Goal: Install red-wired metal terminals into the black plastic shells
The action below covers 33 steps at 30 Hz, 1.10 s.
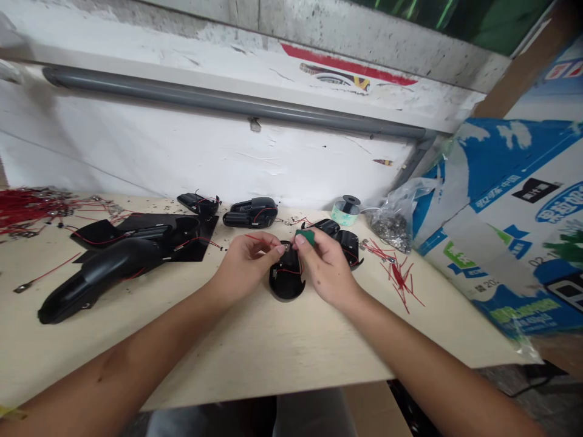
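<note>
A black plastic housing (286, 288) with a rounded end lies on the table between my hands, a red wire running across its inside. My left hand (248, 261) is closed at the housing's upper left, thumb and forefinger pinching a thin red wire (257, 238) close to a small metal piece. At the upper right of the housing, my right hand (330, 264) is closed around a small green object (306, 235); its lower part is hidden by the fingers, so I cannot tell its kind. More black housings (348, 243) lie just behind my right hand.
Left stand long black housings (113, 267) on a black sheet (209, 227), near a heap of red wires (31, 206). Behind are another housing (252, 212) and a tape roll (345, 212). Right are loose red wires (401, 276), a bag of metal parts (394, 221) and a blue-white carton (510, 230).
</note>
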Each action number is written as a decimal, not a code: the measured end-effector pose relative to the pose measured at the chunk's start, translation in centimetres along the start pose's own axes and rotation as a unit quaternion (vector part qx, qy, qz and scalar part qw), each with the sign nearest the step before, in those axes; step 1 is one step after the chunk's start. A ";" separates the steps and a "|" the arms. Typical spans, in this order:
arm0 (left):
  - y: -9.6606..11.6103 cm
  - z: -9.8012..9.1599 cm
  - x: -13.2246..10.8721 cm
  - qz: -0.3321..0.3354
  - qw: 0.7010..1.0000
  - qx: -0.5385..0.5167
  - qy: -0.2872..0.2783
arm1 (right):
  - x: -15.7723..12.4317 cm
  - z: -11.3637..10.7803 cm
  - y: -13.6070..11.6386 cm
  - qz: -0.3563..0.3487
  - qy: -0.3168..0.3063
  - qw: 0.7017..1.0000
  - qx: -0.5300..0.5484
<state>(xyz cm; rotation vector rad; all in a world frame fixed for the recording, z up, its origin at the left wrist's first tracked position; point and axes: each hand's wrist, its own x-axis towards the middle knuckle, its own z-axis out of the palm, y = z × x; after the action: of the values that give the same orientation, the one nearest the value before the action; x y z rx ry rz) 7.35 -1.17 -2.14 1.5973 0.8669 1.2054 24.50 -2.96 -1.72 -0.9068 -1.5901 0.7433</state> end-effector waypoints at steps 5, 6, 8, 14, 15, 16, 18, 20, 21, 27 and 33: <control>0.0 -0.1 0.1 -0.062 0.996 0.065 0.004 | 0.4 -1.1 0.3 0.006 0.053 0.998 -0.039; -0.1 -0.1 0.1 -0.072 0.995 0.072 0.000 | 0.4 -1.2 0.5 0.018 0.043 0.997 -0.058; -0.3 -0.2 0.1 -0.084 0.993 0.080 -0.010 | 0.3 -1.3 0.8 0.042 0.014 0.992 -0.116; -0.6 -0.3 0.0 -0.090 0.987 0.128 -0.016 | -0.1 -0.8 1.8 0.135 -0.053 0.981 -0.129; -0.6 -0.3 0.0 -0.093 0.986 0.138 -0.017 | -0.1 -0.8 1.9 0.143 -0.050 0.980 -0.127; -0.6 -0.3 -0.1 -0.097 0.985 0.142 -0.017 | -0.1 -0.8 1.9 0.142 -0.043 0.979 -0.139; -0.6 -0.3 -0.2 -0.109 0.985 0.132 -0.016 | 0.0 -0.9 1.8 0.128 -0.027 0.974 -0.186; -0.6 -0.2 -0.2 -0.123 0.986 0.108 -0.015 | 0.1 -1.0 1.6 0.153 -0.036 0.968 -0.198; -0.6 -0.2 -0.2 -0.128 0.987 0.095 -0.017 | 0.2 -0.9 1.5 0.188 -0.052 0.965 -0.176; -0.5 -0.3 -0.3 -0.121 0.989 0.073 -0.039 | 0.3 -0.2 1.6 0.313 -0.076 0.946 0.048; -0.7 -0.6 -0.3 -0.038 0.989 0.133 -0.052 | 0.2 -0.3 2.2 0.282 -0.074 0.954 0.072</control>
<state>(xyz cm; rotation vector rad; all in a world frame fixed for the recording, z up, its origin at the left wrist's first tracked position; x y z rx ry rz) 6.66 -1.03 -2.86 1.8054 1.0452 0.9749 25.14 -1.61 -3.41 -1.2357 -1.3844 1.3366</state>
